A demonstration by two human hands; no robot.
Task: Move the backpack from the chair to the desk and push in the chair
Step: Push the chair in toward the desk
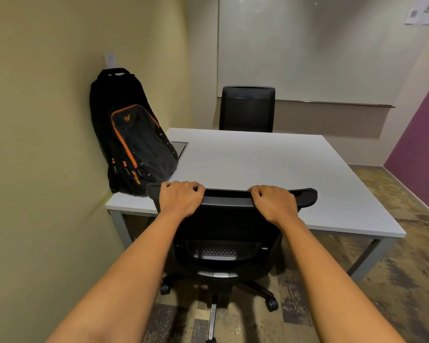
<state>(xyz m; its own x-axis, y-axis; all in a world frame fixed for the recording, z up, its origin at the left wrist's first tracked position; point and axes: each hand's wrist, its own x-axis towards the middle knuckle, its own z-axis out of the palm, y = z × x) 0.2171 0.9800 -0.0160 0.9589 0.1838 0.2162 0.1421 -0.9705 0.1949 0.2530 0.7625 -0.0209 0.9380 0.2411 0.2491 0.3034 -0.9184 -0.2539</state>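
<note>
A black backpack [131, 139] with orange trim stands upright on the left end of the white desk [270, 167], leaning against the wall. A black office chair [228, 233] on castors stands at the desk's near edge, its seat partly under the top. My left hand [180, 198] grips the left part of the chair's top rail. My right hand [274, 203] grips the same rail further right. Both arms are stretched out straight.
A second black chair [247, 108] stands at the far side of the desk. A yellow-green wall runs along the left, a purple wall [424, 134] on the right. A cable hatch [180, 147] sits in the desk beside the backpack. Patterned carpet covers the floor.
</note>
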